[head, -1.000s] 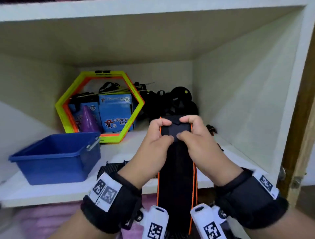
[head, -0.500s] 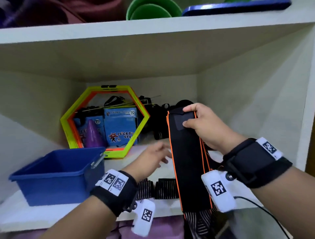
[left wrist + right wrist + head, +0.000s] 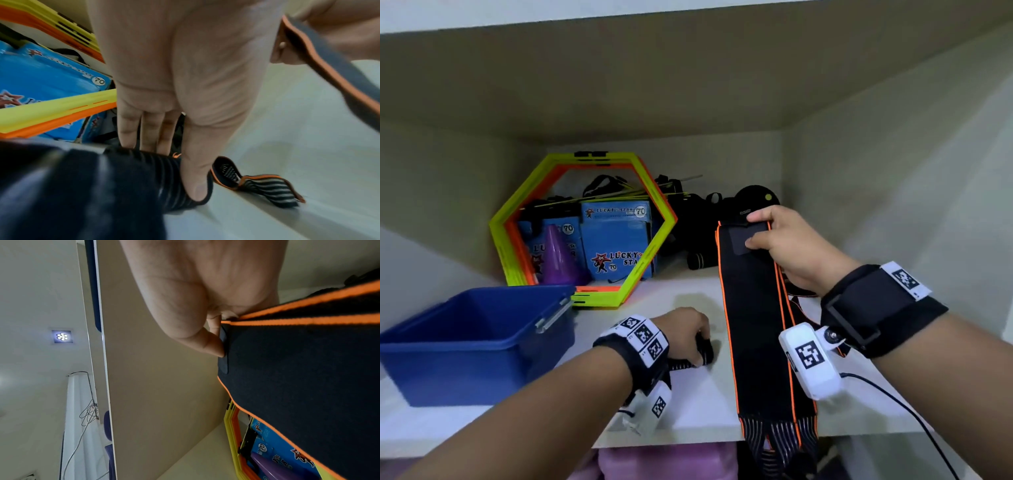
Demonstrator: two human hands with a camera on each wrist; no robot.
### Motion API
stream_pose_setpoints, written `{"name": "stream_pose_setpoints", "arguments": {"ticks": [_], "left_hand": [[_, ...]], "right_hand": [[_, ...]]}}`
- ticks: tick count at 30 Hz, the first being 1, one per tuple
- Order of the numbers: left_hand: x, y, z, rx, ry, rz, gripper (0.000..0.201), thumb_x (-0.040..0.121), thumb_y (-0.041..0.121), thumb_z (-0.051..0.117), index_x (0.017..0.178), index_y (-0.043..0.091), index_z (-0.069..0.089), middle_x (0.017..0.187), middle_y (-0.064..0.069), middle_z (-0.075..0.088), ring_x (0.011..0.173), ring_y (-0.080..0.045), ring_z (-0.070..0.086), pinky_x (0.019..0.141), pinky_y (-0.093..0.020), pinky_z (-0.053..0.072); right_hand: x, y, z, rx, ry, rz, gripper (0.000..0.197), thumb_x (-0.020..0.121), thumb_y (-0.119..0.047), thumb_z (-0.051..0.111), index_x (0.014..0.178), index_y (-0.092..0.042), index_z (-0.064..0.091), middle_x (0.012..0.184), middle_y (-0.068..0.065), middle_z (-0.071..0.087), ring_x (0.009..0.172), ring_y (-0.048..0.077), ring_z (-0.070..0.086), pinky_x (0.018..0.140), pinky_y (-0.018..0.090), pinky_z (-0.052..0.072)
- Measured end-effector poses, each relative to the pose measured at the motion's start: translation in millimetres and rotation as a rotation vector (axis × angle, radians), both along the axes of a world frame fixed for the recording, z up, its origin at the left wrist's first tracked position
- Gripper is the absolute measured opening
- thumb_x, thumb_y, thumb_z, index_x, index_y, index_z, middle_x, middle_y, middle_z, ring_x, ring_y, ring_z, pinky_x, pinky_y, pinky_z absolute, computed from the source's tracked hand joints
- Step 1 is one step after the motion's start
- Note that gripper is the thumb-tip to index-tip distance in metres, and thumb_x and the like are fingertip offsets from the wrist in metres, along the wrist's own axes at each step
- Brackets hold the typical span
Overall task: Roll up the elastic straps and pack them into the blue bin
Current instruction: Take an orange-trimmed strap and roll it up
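Elastic straps occupy both hands over the white shelf (image 3: 705, 404). Nearest, at the shelf's front edge, the left hand (image 3: 683, 334) reaches down onto a striped strap (image 3: 144, 175) lying on the shelf: its fingers (image 3: 151, 129) curl over the far side of the bunched black-and-grey fabric while the thumb presses the near side, so the strap is pinched between them, and a loose orange-edged tail of it lies on the shelf just beside the thumb. To the right, the long black strap (image 3: 753, 325) with orange edging hangs from the right hand (image 3: 791, 250), draping over the shelf's front lip, where its striped lower end shows. The right hand's fingers (image 3: 760, 216) are closed over the strap's top edge and the thumb presses on a dark rectangular patch near that end, clamping it. At the left stands the blue bin (image 3: 476, 346), open-topped, with nothing visible in the part of its interior that shows. Farther back, a yellow and orange hexagon frame (image 3: 657, 246) leans upright against the rear; behind and through it stand blue boxes (image 3: 616, 246) printed "LUCKY STAR" with a round "70" mark, and a purple cone (image 3: 558, 257). Dark gear (image 3: 698, 219) fills the back corner.
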State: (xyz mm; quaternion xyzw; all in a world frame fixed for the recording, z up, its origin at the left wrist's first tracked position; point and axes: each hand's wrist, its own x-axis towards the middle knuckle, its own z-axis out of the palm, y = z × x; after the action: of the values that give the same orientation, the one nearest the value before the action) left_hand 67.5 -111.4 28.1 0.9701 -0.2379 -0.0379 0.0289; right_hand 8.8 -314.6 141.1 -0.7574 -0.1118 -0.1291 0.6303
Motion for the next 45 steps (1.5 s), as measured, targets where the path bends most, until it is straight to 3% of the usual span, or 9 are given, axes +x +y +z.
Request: {"name": "stream_pose_setpoints", "arguments": {"ticks": [6, 11, 15, 20, 27, 31, 36, 40, 45], "left_hand": [[27.3, 18.2, 12.9, 0.064, -0.014, 0.089, 0.048, 0.076, 0.014, 0.081, 0.123, 0.018, 0.069, 0.122, 0.0, 0.066, 0.112, -0.021, 0.06, 0.08, -0.021, 0.043], [42.3, 34.4, 15.8, 0.083, -0.014, 0.164, 0.037, 0.076, 0.012, 0.08, 0.112, 0.019, 0.074, 0.113, -0.001, 0.072, 0.105, -0.021, 0.065, 0.081, -0.024, 0.051], [34.9, 44.8, 19.8, 0.075, -0.056, 0.174, 0.027, 0.081, 0.03, 0.077, 0.104, 0.016, 0.072, 0.105, -0.002, 0.071, 0.098, -0.021, 0.063, 0.08, -0.029, 0.052], [7.6, 55.7, 24.6, 0.258, 0.048, 0.24, 0.053, 0.08, 0.06, 0.07, 0.06, 0.015, 0.053, 0.059, 0.001, 0.054, 0.057, -0.018, 0.053, 0.061, -0.029, 0.045], [-10.0, 64.3, 24.8, 0.131, 0.126, 0.209, 0.031, 0.078, 0.042, 0.079, 0.099, 0.02, 0.072, 0.101, 0.002, 0.072, 0.092, -0.017, 0.065, 0.077, -0.031, 0.053], [-24.5, 49.4, 68.0, -0.407, -0.272, 0.091, 0.029, 0.101, 0.026, 0.053, 0.13, 0.027, 0.052, 0.108, 0.004, 0.065, 0.092, -0.013, 0.062, 0.076, -0.025, 0.044], [-56.9, 10.8, 117.5, -1.219, -0.291, -0.204, 0.041, 0.099, 0.035, 0.048, 0.137, 0.035, 0.033, 0.113, -0.007, 0.063, 0.096, -0.019, 0.064, 0.078, -0.041, 0.054], [-68.2, -17.0, 121.1, -1.44, -0.154, -0.264, 0.046, 0.091, 0.02, 0.053, 0.131, 0.036, 0.038, 0.131, -0.011, 0.057, 0.112, -0.018, 0.06, 0.095, -0.042, 0.053], [-61.7, -25.7, 133.4, -1.567, -0.024, -0.219, 0.045, 0.093, 0.009, 0.053, 0.133, 0.028, 0.041, 0.118, -0.011, 0.061, 0.099, -0.022, 0.061, 0.087, -0.042, 0.052]], "right_hand": [[15.6, 2.6, -5.2, -0.035, 0.005, 0.032, 0.035, 0.081, 0.003, 0.066, 0.101, -0.024, 0.059, 0.111, 0.029, 0.066, 0.104, 0.041, 0.067, 0.094, 0.056, 0.054], [28.9, 8.9, -3.8, -0.029, -0.002, 0.09, 0.035, 0.083, 0.008, 0.065, 0.101, -0.021, 0.058, 0.108, 0.026, 0.066, 0.099, 0.037, 0.068, 0.09, 0.047, 0.057], [36.1, 14.9, -2.0, -0.05, 0.005, 0.119, 0.035, 0.083, 0.006, 0.067, 0.102, -0.023, 0.059, 0.115, 0.033, 0.063, 0.105, 0.043, 0.066, 0.095, 0.056, 0.054], [46.2, 22.9, 2.8, -0.053, -0.012, 0.133, 0.034, 0.082, 0.004, 0.067, 0.1, -0.024, 0.06, 0.114, 0.032, 0.063, 0.104, 0.042, 0.067, 0.093, 0.058, 0.054], [58.9, 36.6, 10.3, -0.011, -0.034, 0.133, 0.035, 0.084, 0.006, 0.066, 0.105, -0.02, 0.057, 0.104, 0.018, 0.065, 0.087, 0.026, 0.067, 0.065, 0.033, 0.056], [53.9, 36.4, 18.0, 0.03, -0.059, 0.137, 0.033, 0.086, 0.006, 0.063, 0.101, -0.023, 0.057, 0.108, 0.022, 0.067, 0.081, 0.025, 0.066, 0.049, 0.024, 0.047], [21.0, 36.3, 30.1, 0.191, -0.144, 0.241, 0.032, 0.089, 0.009, 0.053, 0.106, -0.018, 0.057, 0.107, 0.025, 0.067, 0.085, 0.029, 0.067, 0.072, 0.04, 0.054], [-4.7, 37.3, 40.0, 0.288, -0.161, 0.317, 0.033, 0.091, 0.006, 0.046, 0.114, -0.016, 0.056, 0.102, 0.021, 0.067, 0.085, 0.028, 0.065, 0.077, 0.045, 0.053], [-1.5, 34.3, 47.8, 0.265, -0.117, 0.308, 0.034, 0.091, 0.003, 0.045, 0.117, -0.017, 0.054, 0.1, 0.019, 0.066, 0.081, 0.025, 0.064, 0.069, 0.038, 0.052]]}}
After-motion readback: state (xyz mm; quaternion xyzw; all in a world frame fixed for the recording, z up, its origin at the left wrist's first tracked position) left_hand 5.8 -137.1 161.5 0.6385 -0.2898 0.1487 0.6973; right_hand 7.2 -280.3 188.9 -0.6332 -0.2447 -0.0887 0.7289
